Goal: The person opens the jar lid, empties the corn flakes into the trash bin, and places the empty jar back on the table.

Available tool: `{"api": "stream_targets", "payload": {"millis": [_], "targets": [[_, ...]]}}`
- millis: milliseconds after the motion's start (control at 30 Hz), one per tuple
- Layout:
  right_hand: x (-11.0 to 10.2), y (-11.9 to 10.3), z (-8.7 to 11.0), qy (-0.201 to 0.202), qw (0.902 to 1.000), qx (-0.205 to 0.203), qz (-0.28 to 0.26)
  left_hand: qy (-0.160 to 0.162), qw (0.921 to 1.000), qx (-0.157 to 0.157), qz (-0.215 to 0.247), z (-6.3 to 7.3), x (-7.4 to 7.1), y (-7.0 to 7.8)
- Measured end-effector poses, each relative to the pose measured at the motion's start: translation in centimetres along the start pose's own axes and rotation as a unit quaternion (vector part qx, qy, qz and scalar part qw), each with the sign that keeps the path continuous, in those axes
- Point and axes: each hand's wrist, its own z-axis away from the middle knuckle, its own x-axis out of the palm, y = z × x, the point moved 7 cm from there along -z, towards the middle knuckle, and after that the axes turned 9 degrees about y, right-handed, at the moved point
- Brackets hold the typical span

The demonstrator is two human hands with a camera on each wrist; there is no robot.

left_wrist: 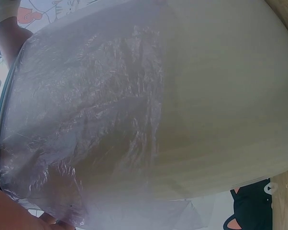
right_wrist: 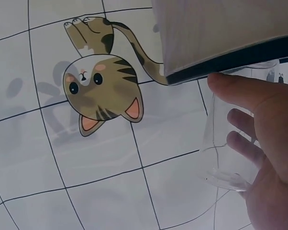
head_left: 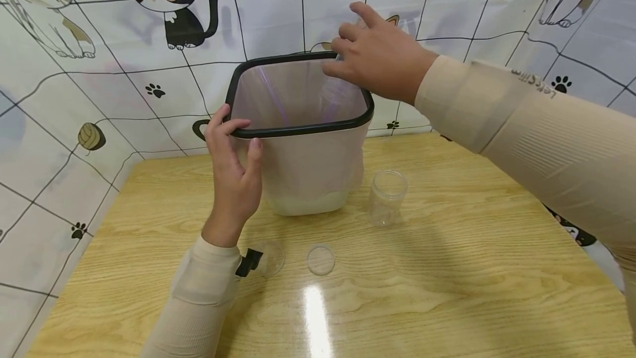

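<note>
A pale bin with a black rim stands at the back of the table, lined with a thin clear plastic bag. My left hand grips the bin's front left corner, thumb outside and fingers over the rim. Above the right side of the opening, my right hand holds a clear plastic jar, its thumb close to the black rim in the right wrist view. Much of this jar is hidden behind the hand in the head view.
Right of the bin stands another clear jar, upright without a lid. Two clear round discs lie in front, one disc near the middle and another disc beside my left wrist. A cat-patterned sheet rises behind the wooden table.
</note>
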Motion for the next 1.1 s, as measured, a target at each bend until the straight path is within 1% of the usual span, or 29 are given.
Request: {"api": "stream_targets", "payload": {"millis": [100, 300, 533, 600, 700, 800, 967, 1033, 1100], "targets": [[0.2, 0.1, 0.3, -0.006, 1.0, 0.005, 0.002, 0.0, 1.0, 0.002, 0.0, 0.0, 0.0, 0.1], [0.1, 0.2, 0.2, 0.006, 1.0, 0.003, 0.002, 0.003, 1.0, 0.003, -0.003, -0.1, 0.0, 0.0], [0.3, 0.2, 0.4, -0.007, 0.9999, 0.011, 0.009, 0.003, 1.0, 0.005, -0.001, 0.0, 0.1, 0.1], [0.2, 0.3, 0.4, -0.005, 0.9998, 0.017, 0.004, 0.002, 1.0, 0.004, -0.002, 0.0, 0.1, 0.1], [-0.1, 0.6, 0.5, 0.003, 0.9994, 0.032, -0.015, 0.001, 1.0, 0.003, -0.003, 0.0, 0.1, 0.1], [-0.3, 0.9, 0.8, 0.008, 0.9975, 0.059, -0.037, 0.001, 1.0, 0.004, -0.003, 0.0, 0.1, 0.1], [-0.5, 1.2, 1.7, 0.015, 0.9936, 0.097, -0.056, 0.001, 1.0, 0.005, -0.002, 0.0, 0.1, 0.2], [-0.7, 1.3, 2.0, 0.024, 0.9901, 0.112, -0.081, 0.002, 1.0, 0.005, -0.002, 0.0, 0.1, 0.2], [-0.6, 1.4, 2.4, 0.028, 0.9831, 0.138, -0.117, 0.002, 1.0, 0.004, -0.001, 0.1, 0.1, 0.2]]}}
